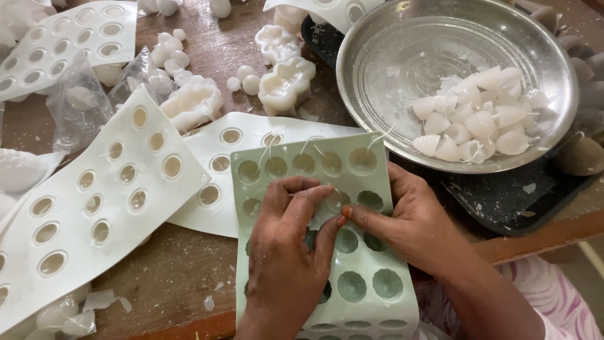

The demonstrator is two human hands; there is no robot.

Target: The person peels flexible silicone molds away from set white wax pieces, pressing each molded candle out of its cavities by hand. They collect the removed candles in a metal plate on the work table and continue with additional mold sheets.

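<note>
1. Green mould (327, 245) lies lengthwise toward the person, on the wooden table (189, 264).
2. Left hand (286, 245) and right hand (402, 220) pinch together at a thin wick (308, 196) above one middle cavity.

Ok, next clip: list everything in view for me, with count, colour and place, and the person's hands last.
green mould tray: one, pale green, round cavities, front centre under both hands
white mould trays: at least four, white, left, centre and top
metal bowl: one, silver, top right
wax pieces: a pile, white, inside the bowl at its right
black tray: one, under the bowl
moulded wax shapes: several, white, top centre
plastic bags: two or so, clear, upper left
wooden table: brown, flecked with wax
left hand: fingers pinching at a cavity
right hand: on the green tray's right side
</note>
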